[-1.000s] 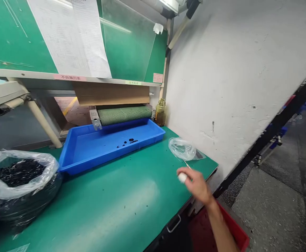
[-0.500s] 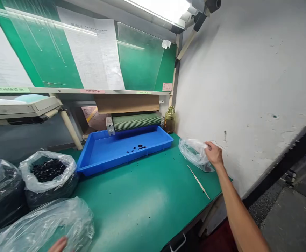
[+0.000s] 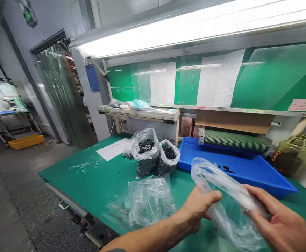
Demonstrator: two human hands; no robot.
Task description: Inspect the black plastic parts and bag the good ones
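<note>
A clear plastic bag (image 3: 222, 178) with a rolled-back rim is held up over the front of the green table. My left hand (image 3: 196, 208) grips its near left side, thumb on top and the fingers partly hidden behind the film. On the opposite side, my right hand (image 3: 281, 218) pinches the rim between thumb and fingers. Left of my left forearm lies another clear plastic bag (image 3: 151, 201), crumpled and flat on the table. Two upright bags of small black parts, one bag (image 3: 147, 162) larger and one bag (image 3: 165, 166) smaller, stand behind it.
A blue tray (image 3: 185, 148) with a few black pieces sits beneath a green ribbed conveyor belt (image 3: 234, 140). An olive bottle (image 3: 290, 154) stands at the right. White paper (image 3: 113, 148) and clear strands (image 3: 84, 164) lie on the left of the table (image 3: 90, 185).
The view has swung left. My right hand has brought the clear bag from beside the wall to the front, and my left hand has left the crumpled bag and now holds this one too.
</note>
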